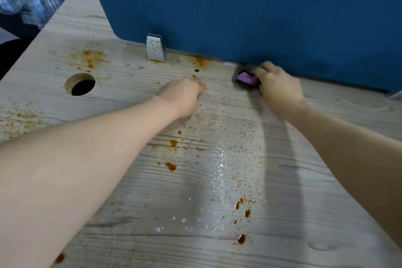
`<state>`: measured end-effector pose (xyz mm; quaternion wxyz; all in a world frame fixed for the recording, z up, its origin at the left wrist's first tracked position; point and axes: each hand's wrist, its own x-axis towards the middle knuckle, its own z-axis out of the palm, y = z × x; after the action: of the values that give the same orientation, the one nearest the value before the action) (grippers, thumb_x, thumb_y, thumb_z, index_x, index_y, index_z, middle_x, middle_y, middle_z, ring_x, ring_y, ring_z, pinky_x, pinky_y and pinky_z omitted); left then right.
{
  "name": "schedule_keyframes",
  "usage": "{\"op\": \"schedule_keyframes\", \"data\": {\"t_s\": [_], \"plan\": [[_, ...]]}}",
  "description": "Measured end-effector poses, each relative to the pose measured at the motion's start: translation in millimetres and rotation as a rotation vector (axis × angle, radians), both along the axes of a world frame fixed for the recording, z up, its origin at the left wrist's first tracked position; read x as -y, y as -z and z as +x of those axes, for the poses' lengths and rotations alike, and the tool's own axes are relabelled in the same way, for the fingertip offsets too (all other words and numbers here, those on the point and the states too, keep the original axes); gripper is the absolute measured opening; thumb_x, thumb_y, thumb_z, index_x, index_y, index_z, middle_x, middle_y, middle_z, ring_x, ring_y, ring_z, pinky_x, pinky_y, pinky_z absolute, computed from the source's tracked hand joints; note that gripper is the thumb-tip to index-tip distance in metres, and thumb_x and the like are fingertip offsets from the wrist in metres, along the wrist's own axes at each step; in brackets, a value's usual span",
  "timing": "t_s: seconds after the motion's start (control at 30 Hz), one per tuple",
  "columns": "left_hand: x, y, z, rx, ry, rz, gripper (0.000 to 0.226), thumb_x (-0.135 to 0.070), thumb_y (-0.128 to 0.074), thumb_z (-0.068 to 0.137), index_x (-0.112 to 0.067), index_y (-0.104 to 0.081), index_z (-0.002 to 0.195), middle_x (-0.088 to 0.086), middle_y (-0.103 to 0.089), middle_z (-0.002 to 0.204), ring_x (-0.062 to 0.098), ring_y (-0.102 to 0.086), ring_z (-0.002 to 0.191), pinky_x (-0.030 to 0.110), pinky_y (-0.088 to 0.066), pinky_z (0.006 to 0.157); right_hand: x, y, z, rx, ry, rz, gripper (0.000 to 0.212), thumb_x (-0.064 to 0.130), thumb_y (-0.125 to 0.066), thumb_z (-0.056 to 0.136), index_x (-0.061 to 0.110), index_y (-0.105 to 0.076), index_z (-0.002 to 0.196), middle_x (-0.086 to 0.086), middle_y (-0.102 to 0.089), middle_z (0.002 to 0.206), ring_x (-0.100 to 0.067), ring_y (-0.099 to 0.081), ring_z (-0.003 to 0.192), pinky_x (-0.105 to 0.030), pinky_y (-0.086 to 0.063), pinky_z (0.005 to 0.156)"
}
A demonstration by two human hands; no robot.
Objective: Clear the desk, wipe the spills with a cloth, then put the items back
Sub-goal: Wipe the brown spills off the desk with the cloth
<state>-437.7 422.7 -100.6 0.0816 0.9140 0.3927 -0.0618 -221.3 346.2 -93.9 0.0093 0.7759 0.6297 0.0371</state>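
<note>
Pale grey wood-grain desk (304, 235) fills the head view, spattered with orange-brown sauce spills (171, 166) between and below the two outstretched forearms, with a blue fabric partition panel (239, 6) rising just beyond both hands; no writing or label can be read anywhere. The left hand (182, 95) rests palm-down on the desk with its fingers loosely extended, holding nothing, while the right hand (278, 86), just beside the partition's foot, curls its fingers around a small purple folded cloth (247, 78) pressed to the desk.
</note>
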Motion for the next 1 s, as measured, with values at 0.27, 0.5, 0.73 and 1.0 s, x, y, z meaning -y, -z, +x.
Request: {"op": "schedule_keyframes", "data": {"t_s": [0.27,0.5,0.73,1.0], "plan": [[-26.2,-0.3,-50.3,0.082,-0.099,0.061,0.041,-0.009,-0.043,0.092,-0.014,-0.052,0.132,0.009,-0.051,0.134,0.03,-0.051,0.117,0.04,-0.046,0.095,-22.0,-4.7,-28.7,0.294,0.001,-0.167,0.044,-0.001,-0.048,0.091,0.004,-0.036,0.133,-0.021,-0.043,0.122,-0.04,-0.044,0.109,-0.04,-0.038,0.064],[-32.5,10.7,-62.0,-0.001,-0.064,0.029,0.052,-0.012,-0.034,0.098,-0.015,-0.025,0.149,0.009,-0.021,0.156,0.028,-0.025,0.141,0.037,-0.026,0.114,-50.7,-5.5,-61.3,0.264,-0.021,-0.172,0.044,-0.007,-0.046,0.088,0.003,-0.039,0.131,-0.021,-0.04,0.125,-0.046,-0.039,0.114,-0.041,-0.04,0.065],[-32.2,10.6,-63.8,-0.029,-0.081,-0.005,0.053,-0.015,-0.032,0.1,-0.021,-0.018,0.151,0.004,-0.012,0.159,0.026,-0.017,0.145,0.036,-0.017,0.116,-52.2,-6.0,-65.5,0.161,-0.12,-0.116,0.04,-0.007,-0.046,0.09,0.005,-0.044,0.128,-0.017,-0.042,0.124,-0.042,-0.041,0.113,-0.041,-0.039,0.066],[-31.4,7.5,-64.8,-0.011,-0.103,-0.035,0.053,-0.016,-0.031,0.1,-0.023,-0.016,0.151,0.002,-0.01,0.159,0.025,-0.015,0.145,0.037,-0.017,0.118,-29.0,-5.8,-46.2,0.134,-0.141,-0.103,0.034,-0.008,-0.046,0.089,0.002,-0.052,0.12,-0.018,-0.047,0.119,-0.037,-0.043,0.107,-0.038,-0.035,0.066]]}}
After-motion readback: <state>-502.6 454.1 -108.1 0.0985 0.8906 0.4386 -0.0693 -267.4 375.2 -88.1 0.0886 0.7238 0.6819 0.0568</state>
